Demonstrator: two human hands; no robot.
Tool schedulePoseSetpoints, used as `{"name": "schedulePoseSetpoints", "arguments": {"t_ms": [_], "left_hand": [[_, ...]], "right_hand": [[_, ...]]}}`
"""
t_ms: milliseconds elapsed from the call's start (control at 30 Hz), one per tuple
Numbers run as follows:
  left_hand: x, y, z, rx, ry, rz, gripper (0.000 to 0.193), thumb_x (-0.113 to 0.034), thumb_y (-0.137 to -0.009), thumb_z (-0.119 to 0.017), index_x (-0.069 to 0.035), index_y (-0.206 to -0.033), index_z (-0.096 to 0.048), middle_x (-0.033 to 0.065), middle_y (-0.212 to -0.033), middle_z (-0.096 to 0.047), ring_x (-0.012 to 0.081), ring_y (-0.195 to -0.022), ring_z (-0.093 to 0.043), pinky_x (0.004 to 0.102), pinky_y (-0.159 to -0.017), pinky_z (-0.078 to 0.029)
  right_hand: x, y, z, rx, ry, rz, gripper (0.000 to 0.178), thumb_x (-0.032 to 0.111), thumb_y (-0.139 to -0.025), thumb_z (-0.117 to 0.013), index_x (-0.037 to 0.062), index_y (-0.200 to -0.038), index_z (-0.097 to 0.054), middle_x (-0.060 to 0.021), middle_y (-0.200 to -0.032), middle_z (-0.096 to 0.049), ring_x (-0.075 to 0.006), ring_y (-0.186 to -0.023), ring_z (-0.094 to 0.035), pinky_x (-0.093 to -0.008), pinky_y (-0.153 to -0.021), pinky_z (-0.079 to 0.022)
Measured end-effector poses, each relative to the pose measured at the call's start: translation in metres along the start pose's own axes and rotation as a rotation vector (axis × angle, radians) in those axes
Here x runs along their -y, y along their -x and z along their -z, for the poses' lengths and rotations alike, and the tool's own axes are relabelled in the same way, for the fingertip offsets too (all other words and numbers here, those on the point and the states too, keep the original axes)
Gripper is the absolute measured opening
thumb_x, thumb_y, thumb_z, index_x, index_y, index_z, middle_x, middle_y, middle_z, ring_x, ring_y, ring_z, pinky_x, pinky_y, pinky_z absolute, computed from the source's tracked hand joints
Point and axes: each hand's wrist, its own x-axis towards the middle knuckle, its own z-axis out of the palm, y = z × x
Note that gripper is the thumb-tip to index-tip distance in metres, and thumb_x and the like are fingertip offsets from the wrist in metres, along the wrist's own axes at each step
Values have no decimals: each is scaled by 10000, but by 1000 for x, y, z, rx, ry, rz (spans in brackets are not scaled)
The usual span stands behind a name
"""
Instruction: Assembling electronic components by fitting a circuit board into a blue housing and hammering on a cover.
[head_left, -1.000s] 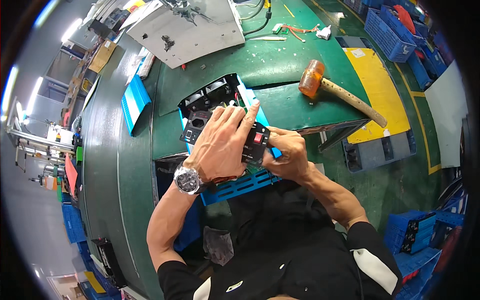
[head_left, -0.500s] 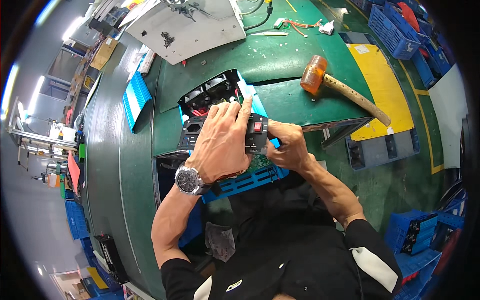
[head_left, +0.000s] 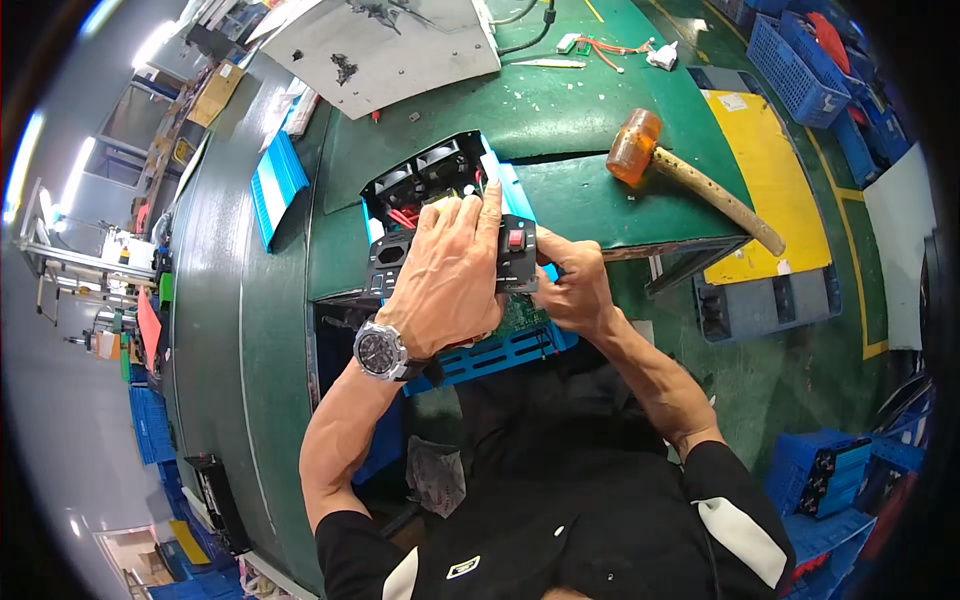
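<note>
A black end panel (head_left: 520, 268) with a red rocker switch and a socket stands at the near end of an open blue metal housing (head_left: 516, 196). Across its face lies my left hand (head_left: 445, 262), fingers curled over the top edge and thumb hidden. My right hand (head_left: 572, 282) is closed at the panel's right end, thumb and index finger pinching there; its fingertips are partly hidden. Fans (head_left: 437, 158) and red wires show inside the housing. Below the panel, a green circuit board (head_left: 518, 316) shows above a slotted blue plate (head_left: 490, 362).
A mallet (head_left: 634, 150) with an amber head and wooden handle lies on the green bench (head_left: 560, 215) to the right. A ribbed blue cover (head_left: 277, 190) is at the left. A pale metal box (head_left: 390, 55) stands behind, with wired parts (head_left: 605, 50) beyond it.
The whole view has shifted slightly. My right hand has turned a little at the panel's end, its index finger more bent. My left hand keeps its place on the panel.
</note>
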Motion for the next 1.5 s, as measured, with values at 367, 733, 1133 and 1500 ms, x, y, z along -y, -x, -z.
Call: {"name": "schedulePoseSetpoints", "arguments": {"t_ms": [367, 733, 1133, 1500], "left_hand": [[1, 11, -4, -80, -25, 39, 1033, -79, -544, -689, 168, -1485, -341, 256, -1165, -540, 396, -1096, -528, 430, -1002, -404], [-6, 14, -2, -116, -52, 54, 981, -166, -600, -714, 210, -1443, -382, 196, -1078, -561, 320, -1062, -534, 426, -1011, -367], [-16, 25, -6, -164, -287, 31, 739, -226, -822, -644, 159, -1425, -460, 134, -1065, -608, 263, -1030, -557, 439, -938, -384], [2, 45, 15, -74, -5, 55, 1017, -210, -623, -817, 146, -1474, -387, 196, -1163, -558, 326, -1143, -525, 430, -1012, -365]], "right_hand": [[18, 1, 20, 208, -113, -265, 449, -38, -966, -526, -81, -1412, -508, -149, -1150, -725, -150, -1105, -653, -290, -975, -500], [65, -33, 35, 353, 391, -31, 414, 154, -917, -729, -37, -1271, -633, -210, -1126, -688, -367, -985, -687, -406, -862, -532], [80, -37, 25, 626, 769, 110, 222, 79, -895, -697, 25, -1075, -579, -163, -934, -598, -379, -870, -641, -454, -695, -486], [6, -72, 53, 493, 947, -104, 154, 95, -959, -634, 13, -1085, -602, -234, -931, -696, -432, -884, -681, -495, -754, -524]]}}
